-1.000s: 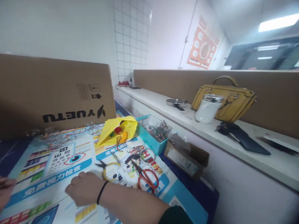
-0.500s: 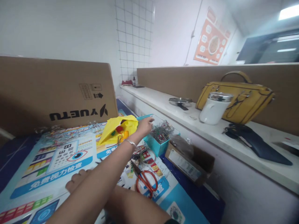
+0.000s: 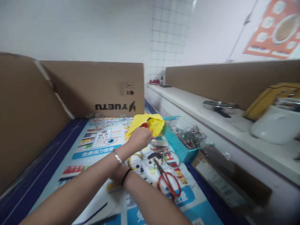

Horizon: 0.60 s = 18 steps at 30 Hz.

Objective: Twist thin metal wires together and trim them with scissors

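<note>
My left hand [image 3: 140,138], with a silver bracelet at the wrist, is at the mouth of a yellow bag [image 3: 136,122]. Its fingers are curled closed, and whatever they hold is hidden. A red item [image 3: 144,125] and a small orange-yellow item [image 3: 152,131] show close to the fingers. My right arm, with a black band, crosses beneath my left forearm; my right hand [image 3: 114,178] is mostly covered and blurred, so its fingers do not show clearly. Scissors with orange-red handles [image 3: 179,187] lie on the printed sheet to the right.
A teal box [image 3: 179,148] full of tangled wire pieces stands at the right, beside an open cardboard box [image 3: 217,184]. Large cardboard panels [image 3: 105,84] rise behind and at the left. A white ledge [image 3: 192,100] along the right bears a white mug [image 3: 276,123].
My view has turned left. My left hand has moved from near the teal box to the yellow bag and closed. My right hand has drawn in beneath my left forearm.
</note>
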{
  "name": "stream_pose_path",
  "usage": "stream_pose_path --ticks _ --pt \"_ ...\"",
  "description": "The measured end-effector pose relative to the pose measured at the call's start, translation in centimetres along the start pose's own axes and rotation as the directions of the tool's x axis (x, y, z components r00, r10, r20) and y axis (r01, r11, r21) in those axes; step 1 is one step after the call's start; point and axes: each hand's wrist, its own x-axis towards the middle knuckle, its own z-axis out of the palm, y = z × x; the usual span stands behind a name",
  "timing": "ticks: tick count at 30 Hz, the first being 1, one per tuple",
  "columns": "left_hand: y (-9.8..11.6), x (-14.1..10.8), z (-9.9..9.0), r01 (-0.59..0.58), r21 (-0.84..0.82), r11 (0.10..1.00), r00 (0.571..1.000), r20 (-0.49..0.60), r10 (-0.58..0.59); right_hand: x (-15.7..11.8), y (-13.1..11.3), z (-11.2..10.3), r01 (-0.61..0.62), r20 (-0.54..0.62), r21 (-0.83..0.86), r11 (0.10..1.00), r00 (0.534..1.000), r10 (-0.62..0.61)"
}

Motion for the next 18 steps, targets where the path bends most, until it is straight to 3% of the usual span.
stream_pose_path --ticks 2,5,9,12,18 --pt "-4.0 -4.8 -0.7 0.122 0.016 0.992 0.992 0.028 -0.122 0.6 -0.2 0.3 -0.026 -0.013 -0.051 0.998 1.000 0.026" --pt "-9.7 -12.4 -0.8 0.340 -0.150 0.928 0.940 0.019 -0.341 0.7 -0.5 0.5 -0.020 0.020 -0.112 0.993 1.000 0.023" --pt "-14.6 -20.0 0.4 0.468 -0.293 0.834 0.880 0.068 -0.470 0.3 -0.9 0.2 -0.008 0.040 -0.182 0.983 0.999 0.015" --pt "-15.7 -22.6 1.6 0.476 -0.338 0.812 0.874 0.081 -0.479 0.3 -1.4 -0.2 -0.012 0.065 -0.282 0.959 0.997 0.032" --pt "-15.6 -23.6 2.9 0.412 -0.430 0.804 0.904 0.084 -0.419 0.8 -1.6 0.3 0.026 0.084 -0.372 0.928 0.996 0.006"
